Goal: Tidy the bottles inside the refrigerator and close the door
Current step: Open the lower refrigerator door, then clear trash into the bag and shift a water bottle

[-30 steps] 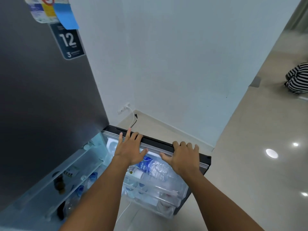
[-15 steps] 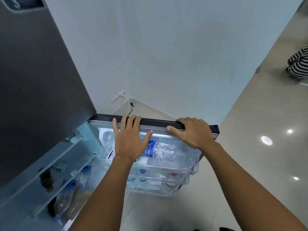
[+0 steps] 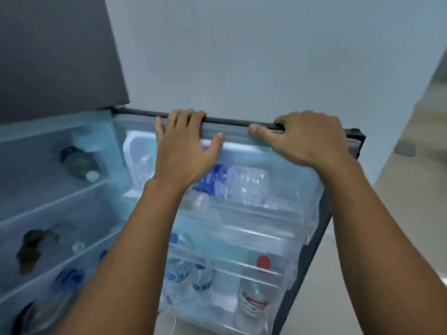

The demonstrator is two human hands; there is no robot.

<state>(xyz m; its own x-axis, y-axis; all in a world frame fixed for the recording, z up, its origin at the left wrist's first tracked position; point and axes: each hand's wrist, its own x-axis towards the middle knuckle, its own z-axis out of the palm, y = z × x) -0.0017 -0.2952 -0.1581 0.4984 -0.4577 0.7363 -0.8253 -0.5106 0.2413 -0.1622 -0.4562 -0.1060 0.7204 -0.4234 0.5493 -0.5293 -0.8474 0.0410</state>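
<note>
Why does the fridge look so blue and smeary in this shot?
Head view: the fridge's inside light washes the door shelves in blue; motion blur smears the bottles and the dark items at left; the wide lens bends straight edges; both hands on the door stay fairly sharp.

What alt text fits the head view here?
Both hands, left hand and right hand, grip the top edge of the open refrigerator door. Its door shelves hold water bottles, one blue-labelled bottle lying flat.
</note>
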